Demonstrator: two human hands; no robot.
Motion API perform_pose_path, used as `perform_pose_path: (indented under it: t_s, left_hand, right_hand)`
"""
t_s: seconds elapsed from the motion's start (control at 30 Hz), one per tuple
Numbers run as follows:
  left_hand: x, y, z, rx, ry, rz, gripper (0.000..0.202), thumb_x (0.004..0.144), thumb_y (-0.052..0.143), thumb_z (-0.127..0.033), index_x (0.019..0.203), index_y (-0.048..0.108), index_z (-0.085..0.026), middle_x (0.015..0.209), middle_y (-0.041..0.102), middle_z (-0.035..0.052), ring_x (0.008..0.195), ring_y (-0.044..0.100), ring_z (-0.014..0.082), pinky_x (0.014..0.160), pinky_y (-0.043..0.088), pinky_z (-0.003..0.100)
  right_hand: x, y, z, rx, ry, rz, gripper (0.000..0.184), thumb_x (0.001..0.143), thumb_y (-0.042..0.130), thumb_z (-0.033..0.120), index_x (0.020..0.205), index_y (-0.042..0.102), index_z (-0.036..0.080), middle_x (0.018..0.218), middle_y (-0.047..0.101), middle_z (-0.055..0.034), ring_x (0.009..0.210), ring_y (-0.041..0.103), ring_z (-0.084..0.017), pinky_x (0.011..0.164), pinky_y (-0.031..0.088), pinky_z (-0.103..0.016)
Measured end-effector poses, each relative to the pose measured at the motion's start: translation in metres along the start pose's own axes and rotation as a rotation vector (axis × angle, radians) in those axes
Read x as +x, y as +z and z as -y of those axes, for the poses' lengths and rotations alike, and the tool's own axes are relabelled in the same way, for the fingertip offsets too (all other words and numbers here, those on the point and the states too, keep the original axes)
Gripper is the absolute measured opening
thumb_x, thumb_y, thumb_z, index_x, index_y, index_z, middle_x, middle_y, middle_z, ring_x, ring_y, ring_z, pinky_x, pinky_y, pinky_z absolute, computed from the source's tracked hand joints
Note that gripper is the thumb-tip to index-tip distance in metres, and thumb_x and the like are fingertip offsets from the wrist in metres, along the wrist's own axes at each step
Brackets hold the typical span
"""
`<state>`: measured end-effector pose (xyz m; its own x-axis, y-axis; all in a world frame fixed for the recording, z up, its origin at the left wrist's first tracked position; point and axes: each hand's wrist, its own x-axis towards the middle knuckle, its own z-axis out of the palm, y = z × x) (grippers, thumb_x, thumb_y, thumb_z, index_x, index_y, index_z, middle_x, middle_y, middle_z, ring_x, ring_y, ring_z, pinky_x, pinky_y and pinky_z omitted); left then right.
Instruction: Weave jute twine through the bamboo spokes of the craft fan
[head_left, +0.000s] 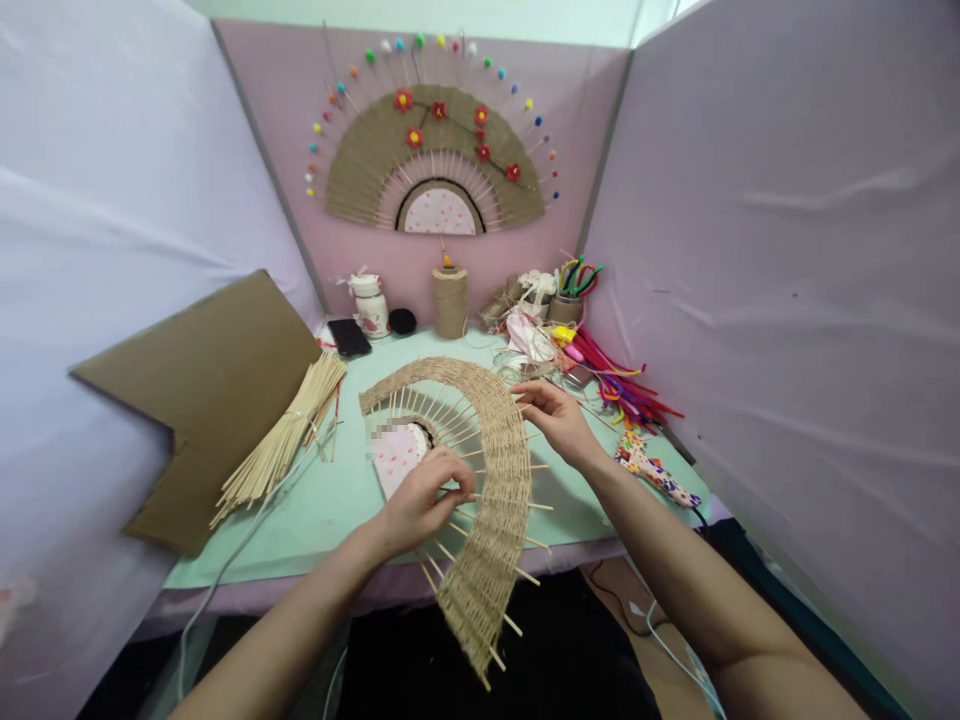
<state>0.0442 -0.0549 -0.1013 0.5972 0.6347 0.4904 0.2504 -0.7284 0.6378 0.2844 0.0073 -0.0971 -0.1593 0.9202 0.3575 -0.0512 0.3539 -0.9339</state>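
A woven fan of tan twine on thin wooden sticks is tilted over the table's front edge, its lower end hanging past it. Stick ends poke out beyond its outer rim. At its inner side lies a half-round base covered in pink dotted cloth, partly behind my left hand. That hand is closed, thumb and fingers pinching at the sticks by the inner edge of the weave. My right hand pinches the outer rim near the upper right, at a stick end; its fingertips are partly hidden.
On the left a bundle of sticks leans by brown cardboard. A twine spool, a white bottle and a phone stand behind. Right are pipe cleaners and a patterned glue gun. A flowered fan hangs on the wall.
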Motion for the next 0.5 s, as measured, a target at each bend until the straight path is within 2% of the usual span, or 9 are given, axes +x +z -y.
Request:
perform_pose_path:
  t_s: [0.1, 0.23, 0.4, 0.5]
  left_hand:
    - [-0.003, 0.005, -0.001, -0.005, 0.068, -0.093, 0.013, 0.089, 0.049, -0.011, 0.080, 0.053, -0.019, 0.080, 0.062, 0.0033, 0.082, 0.054, 0.0163, 0.077, 0.043, 0.032]
    - [0.000, 0.016, 0.000, 0.059, 0.149, -0.205, 0.015, 0.090, 0.048, -0.008, 0.081, 0.053, -0.019, 0.079, 0.065, 0.0025, 0.080, 0.054, 0.0156, 0.078, 0.042, 0.033]
    - [0.011, 0.034, 0.004, 0.167, 0.201, -0.301, 0.014, 0.090, 0.049, -0.008, 0.085, 0.054, -0.020, 0.082, 0.067, 0.0019, 0.082, 0.054, 0.0161, 0.082, 0.041, 0.035]
    - [0.015, 0.040, 0.004, 0.199, 0.191, -0.318, 0.012, 0.089, 0.050, -0.009, 0.088, 0.055, -0.020, 0.085, 0.065, 0.0042, 0.086, 0.056, 0.0175, 0.083, 0.043, 0.036]
  right_hand:
    - [0.009, 0.009, 0.013, -0.010, -0.090, 0.075, 0.022, 0.079, 0.062, 0.026, 0.101, 0.066, 0.023, 0.080, 0.063, 0.0004, 0.072, 0.057, -0.013, 0.068, 0.046, -0.028]
    - [0.022, 0.015, 0.026, 0.001, -0.186, 0.149, 0.014, 0.081, 0.063, 0.028, 0.093, 0.067, 0.022, 0.084, 0.064, -0.0011, 0.075, 0.058, -0.013, 0.070, 0.046, -0.028]
    - [0.041, 0.011, 0.055, -0.066, -0.252, 0.348, 0.014, 0.082, 0.064, 0.029, 0.093, 0.067, 0.022, 0.089, 0.065, -0.0027, 0.082, 0.059, -0.014, 0.075, 0.047, -0.029]
    - [0.048, 0.007, 0.068, -0.150, -0.251, 0.457, 0.013, 0.085, 0.063, 0.031, 0.090, 0.067, 0.020, 0.089, 0.064, -0.0035, 0.083, 0.059, -0.015, 0.077, 0.047, -0.029]
